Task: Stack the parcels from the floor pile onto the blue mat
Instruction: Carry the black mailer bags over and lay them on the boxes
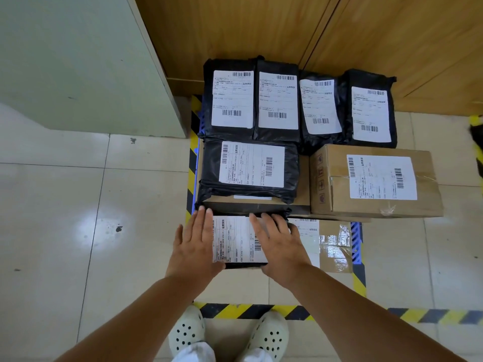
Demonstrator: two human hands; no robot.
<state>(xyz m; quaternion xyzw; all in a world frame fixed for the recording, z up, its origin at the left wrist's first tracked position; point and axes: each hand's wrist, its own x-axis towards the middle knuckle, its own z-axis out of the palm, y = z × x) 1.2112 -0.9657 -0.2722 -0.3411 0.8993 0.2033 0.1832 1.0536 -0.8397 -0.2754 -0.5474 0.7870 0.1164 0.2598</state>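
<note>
1. We press our left hand (194, 245) flat on the near black parcel (239, 240), fingers straight and close together, lying along its left edge with the fingertips at its far edge.
2. Our right hand (279, 244) lies flat on the same parcel's right part, fingers straight and slightly spread; neither hand curls round anything.
3. This near black parcel sits at the front of the stack, label up, partly atop a taped cardboard box (332, 246) that shows to its right.
4. Just beyond it lies another black bag parcel (249, 169), label sideways, resting on a flat brown box (261, 205).
5. To the right stands a larger cardboard box (373, 181) with a white label on top.
6. Along the back, four black bag parcels (298, 103) lie side by side, touching, next to the wooden cabinet (287, 27).
7. The blue mat (356, 242) peeks out at the right front edge and along the left side of the stack; the parcels cover most of it.
8. Yellow-and-black tape (251, 310) marks the tiled floor (91, 205) around the mat.
9. Our pale clogs (269, 335) stand just behind the front tape line.
</note>
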